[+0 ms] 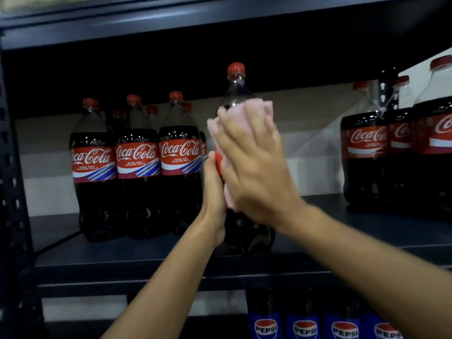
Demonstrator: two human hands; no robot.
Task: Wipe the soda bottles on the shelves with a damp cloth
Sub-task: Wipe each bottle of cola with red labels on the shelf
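Bottle [236, 89] one, cloth [259, 109] one, hands [214, 192] [254, 172] two.

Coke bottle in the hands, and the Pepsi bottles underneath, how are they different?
The Coke bottle has a red cap and label; the Pepsi bottles have blue labels. The left hand holds the Coke bottle while a pink cloth covers it; the Pepsi bottles sit untouched lower down. Both hold dark soda.

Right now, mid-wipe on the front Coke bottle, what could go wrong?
Coke bottle stands near the shelf front edge; a hard push from the right hand could tip it, though the left hand grips it.
Pink cloth is only pressed under flat fingers; it may slip.
Neighbouring bottles stand close; a wide stroke could knock them.
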